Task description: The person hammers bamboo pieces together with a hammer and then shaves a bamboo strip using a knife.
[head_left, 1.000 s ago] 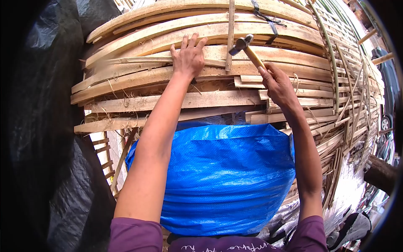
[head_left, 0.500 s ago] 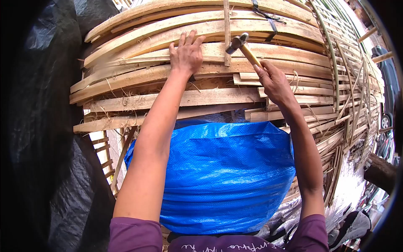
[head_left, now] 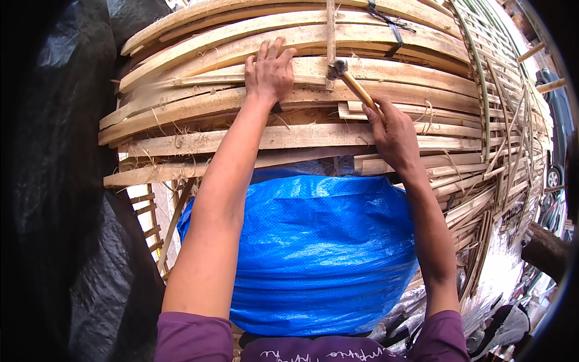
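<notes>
My right hand [head_left: 395, 134] grips a hammer [head_left: 358, 88] by its wooden handle. The hammer's metal head is at the lower end of a thin wooden crosspiece [head_left: 330, 37], which lies across the long wooden slats [head_left: 398, 71]. Whether the head touches the crosspiece I cannot tell. To the left of it, my left hand [head_left: 269, 72] rests flat on the slats, fingers spread and holding nothing. The slats are rough-edged, with loose fibres curling off them.
A blue plastic sheet [head_left: 319, 253] covers my lap area below the slats. Black plastic sheeting [head_left: 66, 181] hangs at the left. Black ties [head_left: 393, 33] bind slats at the top. On the right are a lattice of thin strips [head_left: 509, 114] and a parked car [head_left: 556, 130].
My right hand and the hammer have come down and slightly left, bringing the head from above the crosspiece's end to right over it. My left hand stays nearly still.
</notes>
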The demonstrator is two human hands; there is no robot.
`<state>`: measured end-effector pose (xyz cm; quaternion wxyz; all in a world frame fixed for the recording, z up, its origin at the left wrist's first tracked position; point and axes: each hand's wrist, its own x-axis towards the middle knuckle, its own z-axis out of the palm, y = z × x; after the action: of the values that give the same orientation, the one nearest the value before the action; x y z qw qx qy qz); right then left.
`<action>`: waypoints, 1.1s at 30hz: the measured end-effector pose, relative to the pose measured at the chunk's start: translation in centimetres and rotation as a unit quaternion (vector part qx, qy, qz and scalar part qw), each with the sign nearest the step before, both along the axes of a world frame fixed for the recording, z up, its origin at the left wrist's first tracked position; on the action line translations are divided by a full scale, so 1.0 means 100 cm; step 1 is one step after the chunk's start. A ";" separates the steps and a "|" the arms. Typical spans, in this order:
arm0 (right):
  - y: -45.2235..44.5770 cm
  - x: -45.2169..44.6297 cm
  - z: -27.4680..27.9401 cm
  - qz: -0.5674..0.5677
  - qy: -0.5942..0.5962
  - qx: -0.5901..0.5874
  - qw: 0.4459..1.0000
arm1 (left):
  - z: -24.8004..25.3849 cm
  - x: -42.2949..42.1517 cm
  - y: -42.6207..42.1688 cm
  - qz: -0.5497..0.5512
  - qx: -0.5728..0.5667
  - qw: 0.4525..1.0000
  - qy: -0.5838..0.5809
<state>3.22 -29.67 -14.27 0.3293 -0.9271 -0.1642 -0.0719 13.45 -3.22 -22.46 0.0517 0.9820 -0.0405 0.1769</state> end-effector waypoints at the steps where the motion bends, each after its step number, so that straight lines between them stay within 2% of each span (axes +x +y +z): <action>1: 0.002 -0.003 -0.006 -0.002 -0.015 -0.024 1.000 | -0.001 0.001 0.000 0.000 -0.001 1.000 0.005; 3: 0.006 -0.010 -0.018 -0.010 -0.066 -0.051 0.996 | 0.000 0.002 0.000 0.000 0.002 1.000 0.010; 6: 0.011 -0.014 -0.019 -0.024 -0.082 -0.025 0.996 | 0.003 -0.001 -0.001 0.000 -0.013 1.000 0.010; 13: 0.010 -0.013 -0.021 -0.045 -0.061 -0.050 0.996 | 0.001 0.001 -0.001 -0.003 -0.014 1.000 -0.007; 18: 0.000 -0.012 0.003 -0.073 -0.045 0.011 0.996 | 0.003 0.000 0.000 -0.008 -0.027 0.999 -0.021; 21: -0.020 -0.030 0.038 -0.100 -0.058 0.051 0.992 | -0.001 0.001 -0.001 -0.029 -0.059 0.993 -0.098; 22: -0.029 -0.044 0.052 -0.111 -0.064 0.053 0.990 | 0.001 -0.001 -0.001 -0.054 -0.061 0.985 -0.155; 24: -0.051 -0.078 0.068 -0.145 -0.034 0.068 0.987 | 0.007 -0.009 -0.003 -0.086 -0.055 0.980 -0.171; 26: -0.068 -0.129 0.078 -0.182 0.045 0.163 0.969 | 0.009 -0.018 -0.001 -0.118 -0.042 0.980 -0.152; 28: -0.090 -0.184 0.052 -0.199 0.044 0.224 0.953 | 0.006 -0.030 -0.001 -0.148 -0.024 0.979 -0.141; 29: -0.093 -0.213 0.048 -0.234 0.081 0.265 0.932 | 0.005 -0.043 0.001 -0.154 -0.033 0.982 -0.108; 32: -0.099 -0.292 0.017 -0.308 0.176 0.370 0.859 | 0.006 -0.068 0.008 -0.171 0.026 0.971 -0.168; 33: -0.091 -0.310 0.009 -0.310 0.174 0.377 0.855 | 0.009 -0.070 0.013 -0.176 0.032 0.969 -0.169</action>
<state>-27.82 -38.80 -13.37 0.6374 -0.7322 0.2315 -0.0638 6.45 -1.95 -21.53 0.0430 0.9165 -0.2263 0.3270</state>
